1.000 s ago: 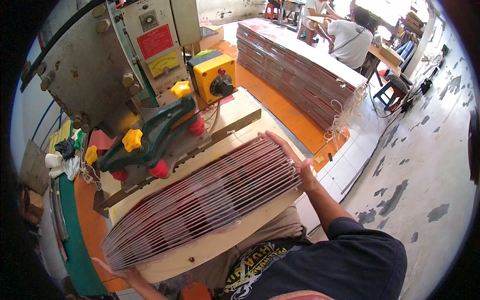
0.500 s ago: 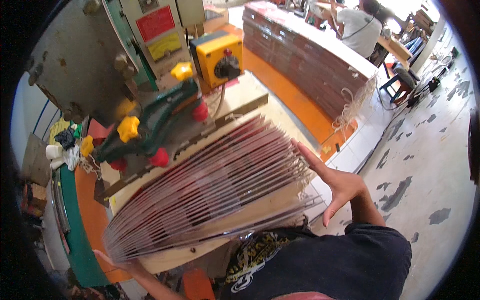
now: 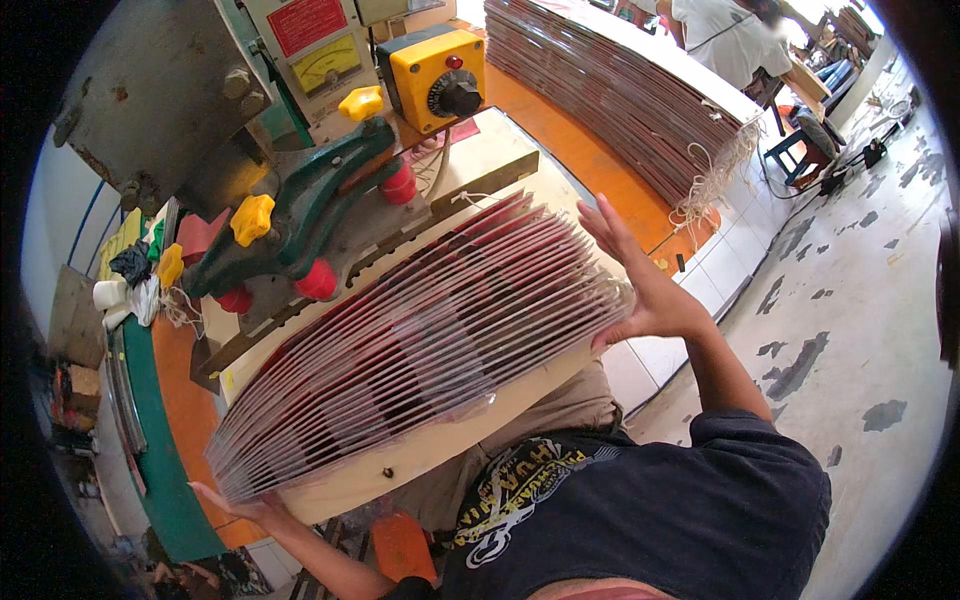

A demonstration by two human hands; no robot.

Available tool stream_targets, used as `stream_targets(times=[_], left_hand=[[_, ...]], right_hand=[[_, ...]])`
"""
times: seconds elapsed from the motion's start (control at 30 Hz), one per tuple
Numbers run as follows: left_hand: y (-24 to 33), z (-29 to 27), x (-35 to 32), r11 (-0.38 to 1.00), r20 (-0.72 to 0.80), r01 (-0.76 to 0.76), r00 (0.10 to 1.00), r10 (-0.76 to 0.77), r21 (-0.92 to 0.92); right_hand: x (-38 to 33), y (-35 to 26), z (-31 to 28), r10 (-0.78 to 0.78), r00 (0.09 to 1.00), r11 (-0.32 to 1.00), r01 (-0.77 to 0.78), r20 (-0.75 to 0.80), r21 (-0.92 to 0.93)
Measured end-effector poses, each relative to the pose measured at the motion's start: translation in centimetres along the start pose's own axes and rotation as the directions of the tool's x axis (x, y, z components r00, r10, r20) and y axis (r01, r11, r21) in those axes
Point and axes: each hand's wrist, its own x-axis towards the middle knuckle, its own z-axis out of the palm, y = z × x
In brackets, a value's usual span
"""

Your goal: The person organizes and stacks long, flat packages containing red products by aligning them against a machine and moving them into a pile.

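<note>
Fingers: our right hand (image 3: pixel 655 295) spreads wide by one end of the fanned sheets (image 3: pixel 410 350); our left hand (image 3: pixel 245 507) is at the other, grip unclear.
Sheets: on our pale board (image 3: pixel 345 486), beside the metal bar (image 3: pixel 495 178).
Risk: uneven pushing could skew their edges.

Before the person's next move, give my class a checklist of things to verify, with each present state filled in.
1. Sheet stack over the wooden board: ok.
2. Right hand at the stack's right end: ok.
3. Left hand at its left end: ok.
4. Right-end edges pressed together: not ok, gaps show.
5. Both hands clear of the green frame: ok.
6. Power off at the yellow control box: cannot tell.
</note>
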Motion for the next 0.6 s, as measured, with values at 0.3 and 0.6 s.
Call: stream_targets(times=[0.3,0.6], left_hand=[[-0.3,-0.8,0.4,0.997,0.078,0.056,0.996,-0.052,-0.047],[0.8,-0.2,-0.1,0.909,0.14,0.257,0.965,-0.222,-0.328]], right_hand=[[5.3,2.8,-1.1,-0.054,0.958,0.998,0.049,0.283,0.025],[7.1,3.4,-0.1,-0.099,0.957,0.989,0.066,0.273,0.13]])
